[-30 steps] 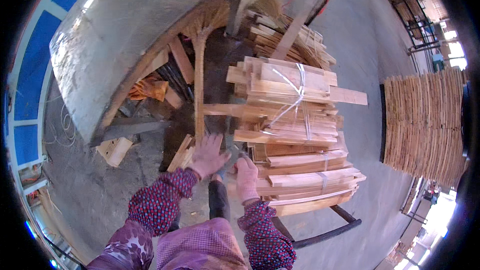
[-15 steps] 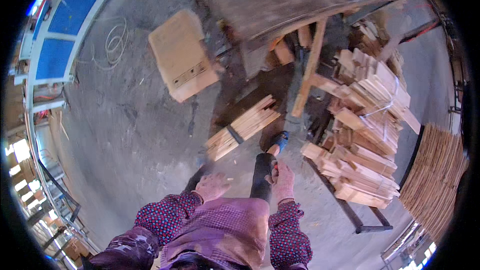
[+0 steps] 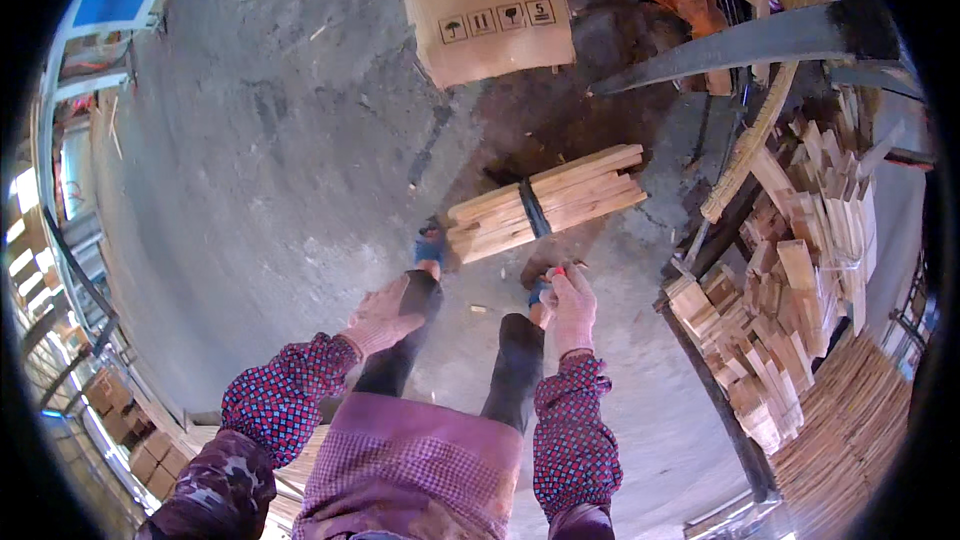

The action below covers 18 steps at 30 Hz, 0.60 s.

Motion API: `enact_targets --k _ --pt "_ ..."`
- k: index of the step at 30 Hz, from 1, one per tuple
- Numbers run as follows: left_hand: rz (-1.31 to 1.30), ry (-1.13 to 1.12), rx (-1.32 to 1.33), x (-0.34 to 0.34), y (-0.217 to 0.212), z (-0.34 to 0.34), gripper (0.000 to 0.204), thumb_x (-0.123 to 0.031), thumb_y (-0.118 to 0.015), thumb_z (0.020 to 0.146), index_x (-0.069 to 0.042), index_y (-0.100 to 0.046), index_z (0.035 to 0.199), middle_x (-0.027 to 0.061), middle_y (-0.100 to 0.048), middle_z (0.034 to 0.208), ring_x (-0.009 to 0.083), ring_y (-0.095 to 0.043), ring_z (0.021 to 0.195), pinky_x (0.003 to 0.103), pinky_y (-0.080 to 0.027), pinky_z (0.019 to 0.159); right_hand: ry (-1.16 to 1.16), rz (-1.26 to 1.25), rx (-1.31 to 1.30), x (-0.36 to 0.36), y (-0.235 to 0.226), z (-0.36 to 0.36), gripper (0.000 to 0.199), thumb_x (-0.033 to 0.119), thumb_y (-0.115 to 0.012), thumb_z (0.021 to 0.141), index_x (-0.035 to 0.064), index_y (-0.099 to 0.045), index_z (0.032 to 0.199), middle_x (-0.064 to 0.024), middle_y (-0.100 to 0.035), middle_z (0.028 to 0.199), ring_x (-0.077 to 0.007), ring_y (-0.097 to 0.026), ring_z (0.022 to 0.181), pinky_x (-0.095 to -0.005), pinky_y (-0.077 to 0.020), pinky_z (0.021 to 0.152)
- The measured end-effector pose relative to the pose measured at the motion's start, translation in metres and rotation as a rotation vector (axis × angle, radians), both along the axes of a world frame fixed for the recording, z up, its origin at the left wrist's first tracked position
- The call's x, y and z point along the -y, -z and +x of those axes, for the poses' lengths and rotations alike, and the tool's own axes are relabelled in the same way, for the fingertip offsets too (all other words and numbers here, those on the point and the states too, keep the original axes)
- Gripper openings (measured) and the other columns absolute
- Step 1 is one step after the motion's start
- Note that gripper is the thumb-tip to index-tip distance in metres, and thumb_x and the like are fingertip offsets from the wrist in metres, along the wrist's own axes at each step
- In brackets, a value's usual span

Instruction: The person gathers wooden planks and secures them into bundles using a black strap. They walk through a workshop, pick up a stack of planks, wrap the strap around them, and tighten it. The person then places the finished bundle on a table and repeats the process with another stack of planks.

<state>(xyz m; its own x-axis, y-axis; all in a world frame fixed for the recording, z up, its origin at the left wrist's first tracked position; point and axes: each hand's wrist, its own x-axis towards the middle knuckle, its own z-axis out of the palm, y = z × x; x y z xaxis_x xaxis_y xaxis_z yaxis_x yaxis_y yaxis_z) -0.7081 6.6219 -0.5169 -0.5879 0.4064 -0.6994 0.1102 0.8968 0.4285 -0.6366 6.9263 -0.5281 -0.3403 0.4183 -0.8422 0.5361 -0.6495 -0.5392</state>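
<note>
A strapped bundle of short wooden slats (image 3: 545, 204) lies on the concrete floor just ahead of my feet. My left hand (image 3: 383, 316), in a pinkish glove, hangs by my left thigh with fingers loosely apart and nothing in it. My right hand (image 3: 570, 306), also gloved, is closed around a small red-tipped object (image 3: 559, 272) that I cannot identify, a short way below the bundle's right half.
A cardboard box (image 3: 487, 2) lies on the floor at the top. To the right a low cart carries a stack of tied slat bundles (image 3: 790, 280). More thin slats (image 3: 850, 420) lie fanned at lower right. A curved plank (image 3: 750, 140) leans by the cart.
My view has swung left from the cart stack to the floor. The single strapped bundle now lies ahead of my feet, and both hands have dropped from the stack to my thighs.
</note>
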Motion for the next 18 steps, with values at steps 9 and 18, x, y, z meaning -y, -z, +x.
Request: enact_targets --k 9,18 --pt "-0.079 -0.059 0.148 -0.106 -0.005 0.091 0.095 -0.045 -0.069 0.072 0.002 -0.027 0.143 0.0244 -0.037 0.141 0.0348 -0.038 0.131 0.044 -0.031 0.108 -0.482 0.144 0.163 -0.018 0.008 0.09 0.032 0.023 -0.061 0.089 0.0015 -0.065 0.112 -0.0047 -0.067 0.085 -0.0081 -0.056 0.06 -0.0237 -0.0471 0.057" --pt "-0.137 0.256 -0.261 -0.183 0.104 0.071 0.106 -0.054 -0.073 0.066 -0.007 -0.025 0.147 0.0234 -0.027 0.148 0.0457 -0.021 0.137 0.059 -0.014 0.112 -0.357 0.157 0.2 -0.063 0.112 0.135 0.027 0.024 -0.057 0.092 0.0037 -0.064 0.107 -0.0022 -0.065 0.084 -0.0088 -0.055 0.061 -0.0236 -0.0475 0.058"
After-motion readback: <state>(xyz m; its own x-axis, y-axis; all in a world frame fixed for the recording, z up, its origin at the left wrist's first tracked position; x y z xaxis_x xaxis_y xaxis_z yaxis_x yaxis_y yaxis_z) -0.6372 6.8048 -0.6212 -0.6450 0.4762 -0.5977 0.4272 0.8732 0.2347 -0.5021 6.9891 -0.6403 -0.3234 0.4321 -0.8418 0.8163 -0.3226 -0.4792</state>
